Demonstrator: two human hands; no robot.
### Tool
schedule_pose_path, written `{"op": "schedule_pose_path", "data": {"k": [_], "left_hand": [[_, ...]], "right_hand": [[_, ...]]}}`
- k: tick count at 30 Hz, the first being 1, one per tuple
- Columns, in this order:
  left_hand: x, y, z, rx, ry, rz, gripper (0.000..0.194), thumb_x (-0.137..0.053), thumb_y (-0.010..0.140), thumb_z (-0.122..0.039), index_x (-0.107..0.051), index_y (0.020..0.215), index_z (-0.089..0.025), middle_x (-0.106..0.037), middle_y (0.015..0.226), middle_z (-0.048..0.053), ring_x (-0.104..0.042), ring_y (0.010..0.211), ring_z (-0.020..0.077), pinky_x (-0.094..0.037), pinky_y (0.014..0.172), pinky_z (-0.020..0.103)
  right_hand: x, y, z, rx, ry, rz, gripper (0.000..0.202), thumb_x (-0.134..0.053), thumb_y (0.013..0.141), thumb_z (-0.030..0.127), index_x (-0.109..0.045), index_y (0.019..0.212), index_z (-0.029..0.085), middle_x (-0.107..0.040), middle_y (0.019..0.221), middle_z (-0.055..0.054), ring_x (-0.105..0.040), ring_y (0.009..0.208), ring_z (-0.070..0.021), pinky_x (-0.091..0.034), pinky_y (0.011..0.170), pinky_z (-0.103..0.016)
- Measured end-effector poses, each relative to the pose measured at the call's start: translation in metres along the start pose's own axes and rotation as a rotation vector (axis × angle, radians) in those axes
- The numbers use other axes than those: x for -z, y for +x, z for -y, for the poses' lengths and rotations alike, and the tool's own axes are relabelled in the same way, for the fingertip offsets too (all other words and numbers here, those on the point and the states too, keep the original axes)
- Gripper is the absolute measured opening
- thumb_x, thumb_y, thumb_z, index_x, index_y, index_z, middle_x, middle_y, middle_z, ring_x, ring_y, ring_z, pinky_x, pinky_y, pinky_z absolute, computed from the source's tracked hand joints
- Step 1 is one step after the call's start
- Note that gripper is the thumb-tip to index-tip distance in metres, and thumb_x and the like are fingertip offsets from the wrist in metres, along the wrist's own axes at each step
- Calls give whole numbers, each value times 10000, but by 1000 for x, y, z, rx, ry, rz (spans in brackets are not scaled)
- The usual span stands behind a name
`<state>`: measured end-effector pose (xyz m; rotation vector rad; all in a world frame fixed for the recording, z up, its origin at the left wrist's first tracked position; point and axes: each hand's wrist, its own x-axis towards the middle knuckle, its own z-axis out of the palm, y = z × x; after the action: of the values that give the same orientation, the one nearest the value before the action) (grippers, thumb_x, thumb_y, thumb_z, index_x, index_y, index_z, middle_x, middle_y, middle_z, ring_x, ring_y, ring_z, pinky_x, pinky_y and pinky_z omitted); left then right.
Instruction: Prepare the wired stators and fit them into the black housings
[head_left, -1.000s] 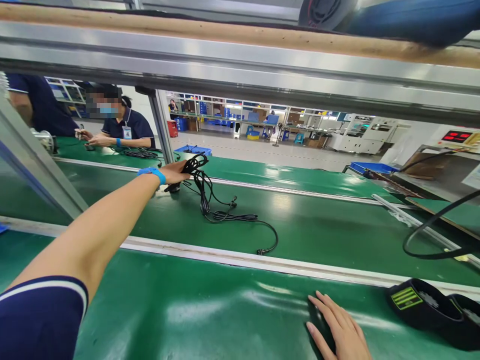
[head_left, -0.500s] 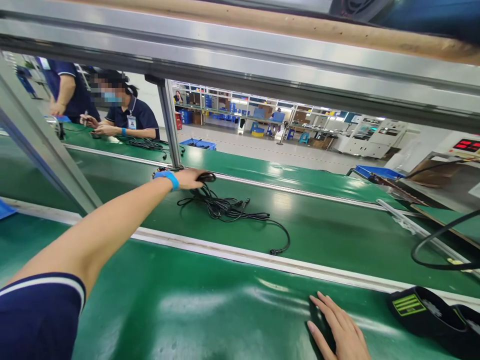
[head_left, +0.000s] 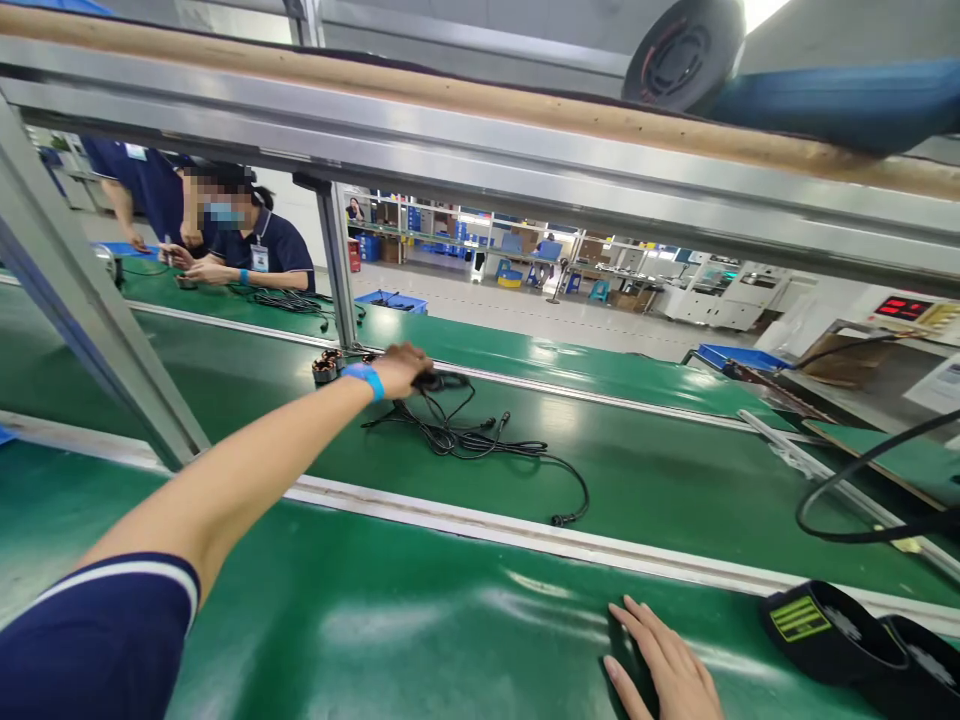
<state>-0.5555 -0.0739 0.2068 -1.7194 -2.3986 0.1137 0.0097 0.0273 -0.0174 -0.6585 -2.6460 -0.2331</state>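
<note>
Containers first. Blue bin past the far rail, just right of the upright post: dark pieces inside, too small to ID. Blue tray at far right, can't make out contents. Two black round shells side by side at lower right on the near green tabletop; the left one has a yellow-green label and a pale toothed part inside.

Black cable lies tangled on the middle green strip between white rails, one connector end curling toward the near rail. Left hand is blurred, clamped on its upper loops. Right hand empty, fingers apart, on the near tabletop left of the shells, cut by frame edge.

Copper-wound parts just beside the left wrist. Metal beam blocks the upper background. Thick black lead loops in from the right.
</note>
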Motion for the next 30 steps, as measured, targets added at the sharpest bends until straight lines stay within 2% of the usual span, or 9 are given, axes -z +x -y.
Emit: {"op": "schedule_pose_path", "data": {"k": [3, 6, 9, 11, 13, 18, 24, 27, 30], "left_hand": [[57, 3, 26, 142, 29, -154, 453, -663, 1004, -414, -596, 1384, -177, -623, 1358, 130, -616, 1223, 303, -516, 1061, 540], [101, 4, 40, 237, 32, -304, 496, -585, 1035, -402, -517, 1476, -185, -621, 1406, 117, -592, 1257, 272, -491, 1075, 455], [128, 5, 38, 286, 20, -443, 510, -546, 1039, -397, -495, 1492, -169, -623, 1429, 102, -556, 1333, 264, -450, 1106, 375], [139, 7, 30, 300, 12, -513, 512, -549, 1024, -397, -520, 1468, -143, -624, 1418, 132, -555, 1360, 311, -450, 1114, 390], [147, 9, 22, 291, 2, -548, 501, -554, 1011, -390, -545, 1446, -141, -628, 1407, 146, -561, 1370, 347, -455, 1121, 413], [158, 9, 4, 244, -32, -561, 463, -534, 1029, -349, -546, 1445, -146, -623, 1427, 123, -567, 1377, 330, -456, 1140, 418], [168, -9, -18, 189, -99, -579, 464, -558, 1054, -411, -572, 1414, -119, -648, 1390, 92, -602, 1328, 307, -482, 1105, 389], [159, -33, -26, 150, -155, -637, 463, -552, 1057, -386, -578, 1378, -53, -677, 1308, 123, -623, 1292, 321, -488, 1097, 443], [136, -67, -34, 68, -243, -716, 389, -555, 1044, -353, -608, 1319, -83, -692, 1279, 105, -641, 1261, 266, -486, 1128, 424]], "right_hand": [[6, 5, 8, 0, 11, -64, 446, -503, 1050, 505, -624, 1422, 291, -677, 1432, -66, -704, 1243, -310, -658, 894, -451], [9, 7, 12, -5, 23, -82, 443, -494, 1051, 503, -631, 1411, 285, -685, 1419, -72, -712, 1225, -313, -653, 891, -461], [9, 6, 12, -28, 51, -69, 443, -496, 1050, 500, -643, 1411, 289, -680, 1428, -70, -703, 1239, -317, -641, 918, -468], [9, 6, 13, -49, 72, -57, 447, -504, 1046, 504, -651, 1412, 293, -673, 1439, -70, -687, 1266, -323, -629, 945, -476], [9, 7, 15, -59, 89, -58, 448, -505, 1046, 510, -657, 1408, 296, -674, 1438, -69, -678, 1280, -325, -621, 962, -478], [11, 10, 21, -85, 128, -82, 443, -490, 1054, 518, -662, 1390, 286, -675, 1436, -71, -670, 1294, -315, -603, 993, -489], [13, 10, 19, -170, 242, 26, 435, -505, 1046, 528, -660, 1379, 296, -671, 1440, -77, -633, 1339, -311, -554, 1045, -510], [27, 50, 29, -217, 330, 75, 385, -516, 1043, 475, -680, 1318, 261, -713, 1349, -102, -665, 1262, -308, -526, 1048, -516], [40, 131, 55, -157, 369, 127, 321, -561, 1029, 354, -678, 1296, 219, -707, 1337, -120, -630, 1276, -308, -438, 1131, -523]]}}
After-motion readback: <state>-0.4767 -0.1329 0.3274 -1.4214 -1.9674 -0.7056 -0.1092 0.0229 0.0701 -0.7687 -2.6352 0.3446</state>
